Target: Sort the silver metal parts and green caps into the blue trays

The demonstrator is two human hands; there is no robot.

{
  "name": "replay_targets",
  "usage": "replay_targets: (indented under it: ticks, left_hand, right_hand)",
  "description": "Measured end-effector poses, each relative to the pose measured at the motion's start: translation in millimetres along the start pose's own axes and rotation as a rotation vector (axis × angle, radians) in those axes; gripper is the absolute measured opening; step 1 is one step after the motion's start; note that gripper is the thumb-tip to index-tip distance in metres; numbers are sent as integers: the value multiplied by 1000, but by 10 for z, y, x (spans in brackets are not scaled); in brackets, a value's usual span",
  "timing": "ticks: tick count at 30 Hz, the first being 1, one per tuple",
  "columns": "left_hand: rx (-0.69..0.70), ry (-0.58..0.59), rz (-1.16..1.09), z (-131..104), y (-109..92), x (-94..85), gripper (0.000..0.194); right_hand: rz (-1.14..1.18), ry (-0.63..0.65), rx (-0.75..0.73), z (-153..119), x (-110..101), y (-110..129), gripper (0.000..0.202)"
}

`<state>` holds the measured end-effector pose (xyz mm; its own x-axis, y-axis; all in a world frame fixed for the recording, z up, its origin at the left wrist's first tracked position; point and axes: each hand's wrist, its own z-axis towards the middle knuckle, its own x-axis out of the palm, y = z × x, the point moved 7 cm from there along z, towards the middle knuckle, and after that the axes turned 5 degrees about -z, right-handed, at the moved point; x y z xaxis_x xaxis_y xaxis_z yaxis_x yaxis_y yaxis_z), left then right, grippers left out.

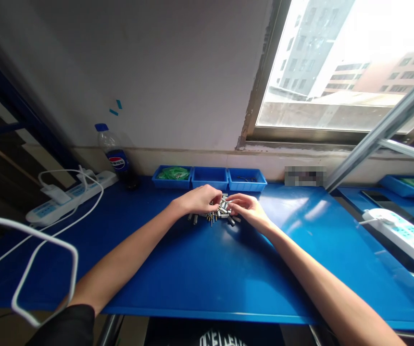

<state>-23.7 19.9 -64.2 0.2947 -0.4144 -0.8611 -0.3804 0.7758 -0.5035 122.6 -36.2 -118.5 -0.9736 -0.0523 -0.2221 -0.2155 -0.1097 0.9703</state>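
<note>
A pile of small cylindrical parts [224, 207], silver, black and brass-coloured, lies on the blue table near its back. My left hand [204, 198] is over the left side of the pile with its fingers curled down and closed; what they hold, if anything, is hidden. From the right, my right hand [247, 207] reaches into the pile, thumb and fingertips drawn together at the parts. Whatever is between those fingertips is too small to name. Some dark pieces stick out below my left hand and beside my right fingers.
Behind the pile stand three blue bins: one with green packets [172, 173], a middle bin [209, 184], and one with a few thin dark pieces [247, 179]. A cola bottle [117, 158] and a power strip [44, 207] with white cables are left. Another power strip [403, 235] is right.
</note>
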Motion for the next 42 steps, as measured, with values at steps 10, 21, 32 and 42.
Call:
replay_targets:
  ticks: [10,21,32,42]
  left_hand:
    - [1,5,-5,20,-9,51,12]
    - [36,-79,-109,2,-109,-73,10]
    - [51,-44,-10,-4,21,-113,9]
    - [68,26,58,21,73,47,6]
  right_hand:
    - [-118,-30,-4,-8,6,15,38]
    - [-42,-47,4,-14,20,41,40]
    - [-44,-239,-2,-4,-199,104,39]
    - [-50,-314,-44,48,-428,-33,54]
